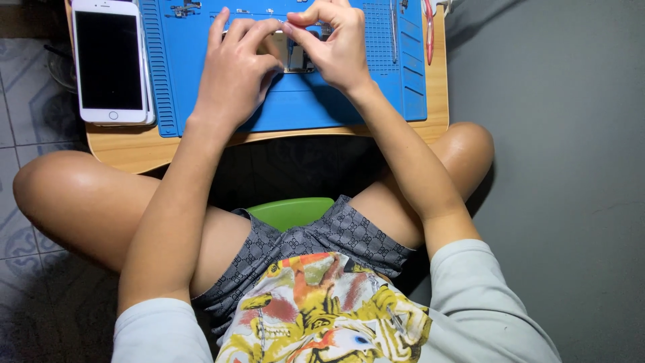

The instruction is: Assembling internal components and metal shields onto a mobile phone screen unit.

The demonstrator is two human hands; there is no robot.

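Both my hands work over a blue repair mat (309, 107) on a small wooden table (134, 151). My left hand (235, 70) and my right hand (332, 44) together pinch a small metallic phone part (295, 57) lying on the mat. The fingertips of both hands meet above it and cover most of it. How each finger grips it is partly hidden.
A white phone (111, 60) with a dark screen lies on the table's left, stacked on another device. Red-handled pliers (428, 30) and small tools rest along the mat's right and top edges. Tiled floor is at the left, a grey wall at the right.
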